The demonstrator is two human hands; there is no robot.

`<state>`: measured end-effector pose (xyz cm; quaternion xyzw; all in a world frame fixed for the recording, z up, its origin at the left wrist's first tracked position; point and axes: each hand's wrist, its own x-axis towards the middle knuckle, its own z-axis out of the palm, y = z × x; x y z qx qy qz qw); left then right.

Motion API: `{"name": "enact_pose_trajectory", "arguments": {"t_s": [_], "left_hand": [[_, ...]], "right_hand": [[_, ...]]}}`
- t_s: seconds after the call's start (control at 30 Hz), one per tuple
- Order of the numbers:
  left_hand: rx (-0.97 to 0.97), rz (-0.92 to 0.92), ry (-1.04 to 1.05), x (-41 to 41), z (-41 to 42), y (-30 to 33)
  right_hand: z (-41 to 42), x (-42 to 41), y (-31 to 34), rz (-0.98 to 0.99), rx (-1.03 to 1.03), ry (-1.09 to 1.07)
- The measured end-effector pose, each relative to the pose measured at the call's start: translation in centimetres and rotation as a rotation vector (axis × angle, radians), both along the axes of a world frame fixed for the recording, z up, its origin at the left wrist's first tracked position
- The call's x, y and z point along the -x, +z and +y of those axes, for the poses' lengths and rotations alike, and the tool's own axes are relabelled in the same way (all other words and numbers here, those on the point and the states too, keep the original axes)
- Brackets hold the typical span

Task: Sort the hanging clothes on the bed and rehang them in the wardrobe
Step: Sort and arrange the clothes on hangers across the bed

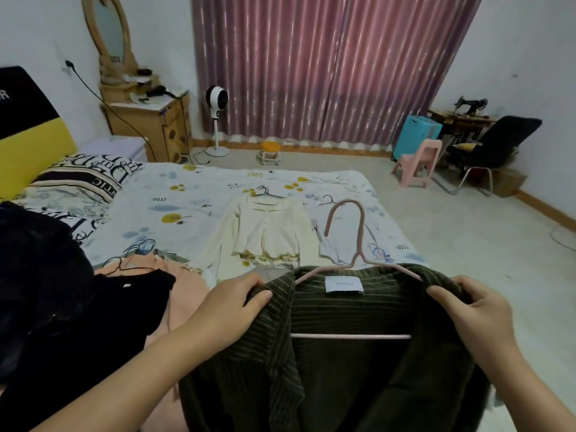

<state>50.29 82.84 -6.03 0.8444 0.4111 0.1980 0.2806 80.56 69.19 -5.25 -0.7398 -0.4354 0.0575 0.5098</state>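
Dark green striped garment (343,363) on pink hanger (349,336), held up at the shoulders: left hand (232,310) and right hand (480,310), each pinching the fabric. Behind, on the bed (193,194): cream top (268,235) on a dark wire hanger (268,194); peach garment (184,275); black clothing (93,322) at left.

White neck label (344,284) inside the dark olive ribbed garment (327,369) read "TA'HEQU", small and blurry. Black-and-white lettered pillow (84,179) showed partial "NTIC"; remaining letters weren't legible. Black headboard panel (21,98) showed a lone "R".
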Motion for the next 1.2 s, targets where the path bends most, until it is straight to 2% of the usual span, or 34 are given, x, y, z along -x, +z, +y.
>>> {"name": "enact_pose_trajectory", "arguments": {"t_s": [0.23, 0.63, 0.9, 1.2], "left_hand": [[0.040, 0.021, 0.112, -2.7, 10.8, -3.0], [0.067, 0.023, 0.355, -7.9, 24.3, -9.8], [0.096, 0.085, 0.503, -12.1, 32.7, -18.5], [0.144, 0.279, 0.637, -14.6, 39.9, -30.5]], "right_hand": [[12.6, -3.0, -3.1, 0.060, 0.125, 0.004], [29.9, -7.1, -8.4, -0.089, 0.338, 0.059], [41.3, -11.6, -17.7, -0.142, 0.505, 0.187], [50.6, -13.5, -31.9, -0.288, 0.747, 0.258]]}}
